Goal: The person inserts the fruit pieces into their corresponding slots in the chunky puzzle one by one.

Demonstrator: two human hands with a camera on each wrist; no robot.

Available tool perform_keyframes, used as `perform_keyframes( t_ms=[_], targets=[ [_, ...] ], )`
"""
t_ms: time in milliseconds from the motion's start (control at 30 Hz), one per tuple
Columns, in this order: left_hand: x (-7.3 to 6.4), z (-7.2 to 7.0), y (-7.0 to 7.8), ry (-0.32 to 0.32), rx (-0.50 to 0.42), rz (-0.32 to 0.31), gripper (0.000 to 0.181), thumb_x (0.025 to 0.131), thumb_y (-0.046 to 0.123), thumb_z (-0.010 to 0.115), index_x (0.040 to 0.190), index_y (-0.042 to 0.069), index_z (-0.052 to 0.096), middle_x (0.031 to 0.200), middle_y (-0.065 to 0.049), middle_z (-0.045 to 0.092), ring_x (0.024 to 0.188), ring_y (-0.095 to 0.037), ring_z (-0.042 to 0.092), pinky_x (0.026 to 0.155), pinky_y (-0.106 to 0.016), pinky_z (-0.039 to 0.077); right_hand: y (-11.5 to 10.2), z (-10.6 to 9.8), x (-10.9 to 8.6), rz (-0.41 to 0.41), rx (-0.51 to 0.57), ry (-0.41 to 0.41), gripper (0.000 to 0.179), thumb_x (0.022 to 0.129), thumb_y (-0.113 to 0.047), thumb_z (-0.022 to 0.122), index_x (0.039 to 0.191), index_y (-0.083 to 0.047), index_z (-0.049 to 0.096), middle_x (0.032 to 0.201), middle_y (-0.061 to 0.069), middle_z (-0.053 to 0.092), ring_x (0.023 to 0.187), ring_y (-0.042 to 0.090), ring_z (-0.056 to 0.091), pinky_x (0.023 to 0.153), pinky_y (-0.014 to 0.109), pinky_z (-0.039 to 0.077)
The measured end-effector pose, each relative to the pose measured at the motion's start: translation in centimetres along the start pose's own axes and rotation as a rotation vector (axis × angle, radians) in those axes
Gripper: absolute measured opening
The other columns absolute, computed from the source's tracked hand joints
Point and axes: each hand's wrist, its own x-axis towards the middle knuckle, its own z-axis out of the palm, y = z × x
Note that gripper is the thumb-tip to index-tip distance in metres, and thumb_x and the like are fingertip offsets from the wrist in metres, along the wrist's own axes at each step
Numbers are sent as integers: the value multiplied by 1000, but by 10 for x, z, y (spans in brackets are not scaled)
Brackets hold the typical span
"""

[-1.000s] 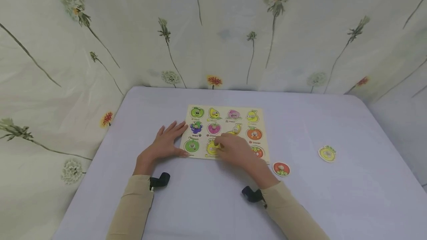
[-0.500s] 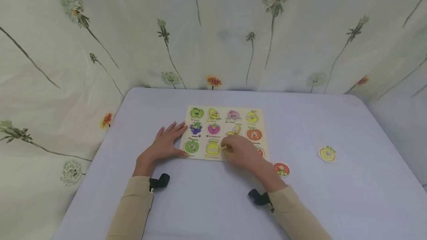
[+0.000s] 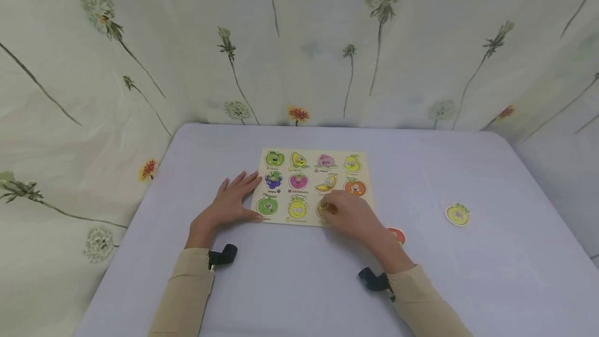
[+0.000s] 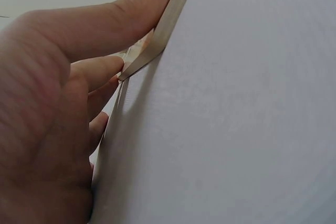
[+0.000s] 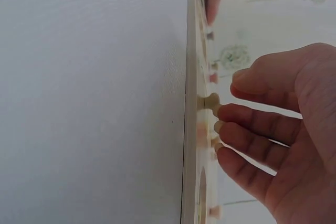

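Observation:
A wooden fruit peg puzzle board (image 3: 286, 218) lies on the table, with knobbed fruit pieces in several of its places. My left hand (image 3: 230, 203) rests spread at its left edge, the thumb on the near corner. My right hand (image 3: 352, 215) is over the near row, right of the pineapple picture (image 3: 297, 208). In the right wrist view its fingers bend loosely beside a knob (image 5: 211, 101); a fingertip overlaps the knob while the thumb stays apart from it. Beneath this hand, a yellowish round fruit (image 3: 321, 209) shows only in part.
A loose pineapple piece (image 3: 457, 215) lies on the table to the right. A red fruit piece (image 3: 398, 235) lies off the board's near right corner, partly behind my right wrist. A flowered curtain (image 3: 309, 56) hangs behind the table (image 3: 290, 285).
My right hand has shifted right, from over the pineapple picture to the spot beside it, uncovering the picture. The right wrist now hides part of the red piece. The left hand has stayed put.

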Motion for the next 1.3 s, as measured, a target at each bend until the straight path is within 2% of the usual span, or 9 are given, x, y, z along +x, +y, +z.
perform_keyframes(
  t_ms=[167, 433, 833, 1133, 1300],
  targets=[
    [0, 1, 0, 5, 1, -2, 114, 67, 58, 83, 158, 20, 27, 167, 4, 20, 157, -28, 6, 125, -60, -3, 5, -5, -4, -8, -14, 11, 8, 86, -14, 68, 91, -19, 72, 80, -7, 61, 73, 11, 51, 66, 26, 44],
    [0, 2, -1, 11, -2, -3, 113, 66, 57, 84, 158, 20, 28, 167, 4, 20, 157, -27, 6, 125, -60, -3, 18, -13, -11, 48, -38, -19, 14, 83, -14, 65, 93, -19, 73, 73, -6, 56, 69, 12, 49, 62, 26, 39],
    [-1, 1, 0, 1, -12, -13, 113, 67, 56, 83, 158, 21, 26, 168, 4, 19, 158, -27, 5, 125, -59, -4, 40, -25, -25, 112, -22, -23, 3, 87, -18, 68, 87, -19, 70, 72, -5, 54, 71, 14, 48, 62, 27, 38],
    [-2, 0, 2, -2, -10, -5, 113, 68, 57, 82, 158, 20, 27, 168, 4, 20, 157, -28, 6, 124, -61, -3, 50, -32, -36, 169, -55, -34, 8, 87, -18, 68, 94, -18, 72, 80, -4, 60, 75, 15, 51, 68, 29, 42],
    [-2, 0, 2, -4, -20, -12, 112, 68, 55, 83, 159, 21, 26, 168, 5, 19, 158, -26, 5, 125, -59, -5, 56, -38, -43, 186, -33, -50, 10, 88, -18, 69, 97, -16, 73, 83, -3, 62, 76, 16, 52, 67, 29, 42]
  ],
)
